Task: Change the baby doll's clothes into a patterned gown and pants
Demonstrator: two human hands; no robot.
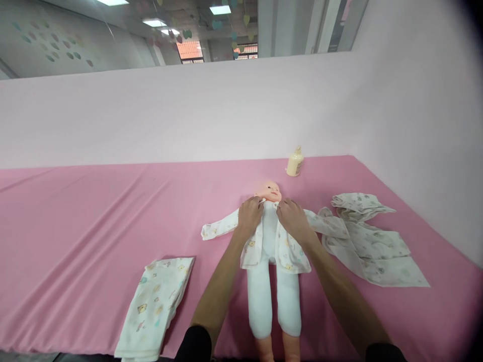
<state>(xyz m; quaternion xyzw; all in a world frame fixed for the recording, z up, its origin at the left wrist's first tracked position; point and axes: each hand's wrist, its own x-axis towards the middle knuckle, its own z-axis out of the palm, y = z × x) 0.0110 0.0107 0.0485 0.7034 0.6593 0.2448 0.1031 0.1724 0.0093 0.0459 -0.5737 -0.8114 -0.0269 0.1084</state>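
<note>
Jacket point(252, 247) on doll point(269, 236); left hand point(249, 215), right hand point(294, 218) grip 1 front edge each; sheet point(94, 226) spreads wide leftward.

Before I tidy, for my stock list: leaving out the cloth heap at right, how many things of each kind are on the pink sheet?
Doll: 1
Printed jacket, open on the doll: 1
Folded cloth, at left: 1
Bottle: 1
Total: 4
</note>
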